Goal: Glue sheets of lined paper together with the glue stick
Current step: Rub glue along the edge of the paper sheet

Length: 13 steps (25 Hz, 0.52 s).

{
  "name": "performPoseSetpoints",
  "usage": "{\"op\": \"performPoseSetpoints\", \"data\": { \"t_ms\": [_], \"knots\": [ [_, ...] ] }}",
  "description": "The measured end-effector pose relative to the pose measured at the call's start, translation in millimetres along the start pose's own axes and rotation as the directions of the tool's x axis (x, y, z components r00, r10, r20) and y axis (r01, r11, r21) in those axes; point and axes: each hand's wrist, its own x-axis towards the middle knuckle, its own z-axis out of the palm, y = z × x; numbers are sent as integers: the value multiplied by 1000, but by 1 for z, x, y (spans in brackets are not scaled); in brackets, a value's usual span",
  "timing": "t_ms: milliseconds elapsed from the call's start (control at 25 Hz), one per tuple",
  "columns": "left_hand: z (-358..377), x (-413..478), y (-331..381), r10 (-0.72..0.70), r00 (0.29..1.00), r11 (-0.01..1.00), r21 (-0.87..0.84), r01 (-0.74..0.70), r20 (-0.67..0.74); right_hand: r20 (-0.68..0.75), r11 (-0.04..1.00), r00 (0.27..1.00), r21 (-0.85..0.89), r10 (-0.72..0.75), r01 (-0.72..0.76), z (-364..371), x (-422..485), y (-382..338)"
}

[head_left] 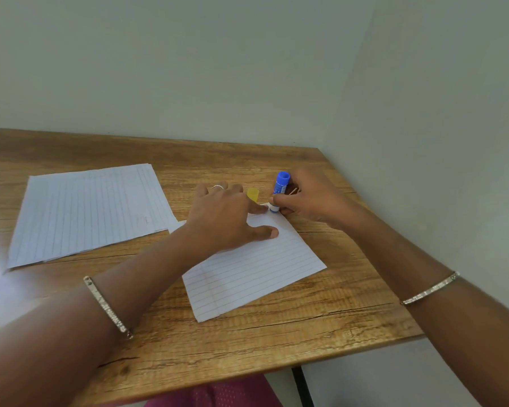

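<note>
A small sheet of lined paper [256,268] lies on the wooden table in front of me. My left hand [229,215] presses flat on its far part, fingers spread. My right hand [309,198] grips a blue glue stick [279,189], held upside down with its tip on the sheet's far corner. The glue stick's yellow cap [253,193] stands on the table just behind my left hand's fingers.
A stack of larger lined sheets [91,212] lies to the left on the table [335,312]. The table's right edge and front edge are close by; walls stand behind and to the right.
</note>
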Motion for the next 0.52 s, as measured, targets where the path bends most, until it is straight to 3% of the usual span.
{"op": "performPoseSetpoints", "data": {
  "t_ms": [200,520],
  "knots": [
    [2,1,1,-14,1000,1000,4,14,-6,48,997,997,56,53,-56,-8,-6,0],
    [2,0,2,-34,999,999,2,34,-4,46,998,996,-1,70,-70,-14,-26,-8]
  ]
}}
